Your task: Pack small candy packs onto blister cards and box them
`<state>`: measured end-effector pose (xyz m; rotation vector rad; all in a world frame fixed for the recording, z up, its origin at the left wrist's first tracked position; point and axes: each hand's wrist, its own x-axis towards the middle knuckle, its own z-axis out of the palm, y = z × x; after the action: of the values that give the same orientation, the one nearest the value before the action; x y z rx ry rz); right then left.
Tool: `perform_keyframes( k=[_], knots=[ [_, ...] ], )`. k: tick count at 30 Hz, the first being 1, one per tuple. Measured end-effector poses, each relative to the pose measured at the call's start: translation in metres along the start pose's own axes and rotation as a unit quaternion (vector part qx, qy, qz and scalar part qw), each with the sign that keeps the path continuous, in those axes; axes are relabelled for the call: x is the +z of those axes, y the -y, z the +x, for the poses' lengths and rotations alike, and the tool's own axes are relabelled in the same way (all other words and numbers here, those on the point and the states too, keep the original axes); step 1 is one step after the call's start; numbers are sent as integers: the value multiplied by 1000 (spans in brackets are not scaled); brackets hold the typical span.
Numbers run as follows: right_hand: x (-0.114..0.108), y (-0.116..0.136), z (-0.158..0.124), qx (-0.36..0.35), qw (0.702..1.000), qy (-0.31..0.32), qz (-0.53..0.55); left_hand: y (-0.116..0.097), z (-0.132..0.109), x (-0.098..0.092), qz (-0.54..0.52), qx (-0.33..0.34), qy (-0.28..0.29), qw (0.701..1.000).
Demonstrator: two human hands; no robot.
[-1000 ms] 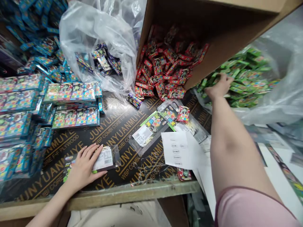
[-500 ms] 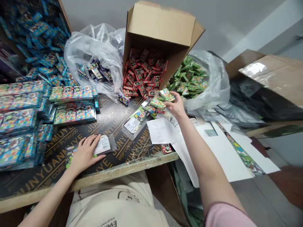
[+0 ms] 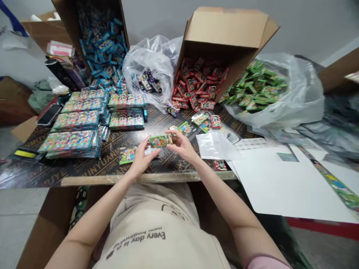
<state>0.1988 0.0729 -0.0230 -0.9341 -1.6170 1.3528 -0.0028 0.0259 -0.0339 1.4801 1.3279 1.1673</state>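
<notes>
A small green printed box (image 3: 160,141) is held level between my two hands above the near edge of the table. My left hand (image 3: 142,157) pinches its left end, and the fingers of my right hand (image 3: 181,145) close on its right end. Under my left hand lies a clear bag with a colourful printed header (image 3: 126,154), partly covered by the hand. Just beyond my right hand, another printed bag (image 3: 186,129) lies flat. A loose red box (image 3: 215,121) and a green box (image 3: 200,118) rest a little further to the right.
Stacks of filled packs (image 3: 73,140) stand at the left. Along the back are blue boxes (image 3: 105,46), a plastic bag (image 3: 131,69) of purple ones, a carton (image 3: 224,28) of red ones and a bag (image 3: 305,86) of green ones. White sheets (image 3: 269,186) overhang the right edge.
My right hand has come back from the green and red boxes with a green box. My left hand has lifted off the flat bag and taken the box's other end. The view has swung left.
</notes>
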Motion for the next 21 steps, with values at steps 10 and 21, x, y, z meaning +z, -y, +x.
perform_keyframes(
  k=[10, 21],
  knots=[
    [25, -10, -36, -63, 984, -24, -163, -5, -27, 0, -265, -276, 79, 920],
    [46, -10, -52, -196, 933, -62, -296, -4, -35, 2, -272, -293, 116, 909]
  ],
)
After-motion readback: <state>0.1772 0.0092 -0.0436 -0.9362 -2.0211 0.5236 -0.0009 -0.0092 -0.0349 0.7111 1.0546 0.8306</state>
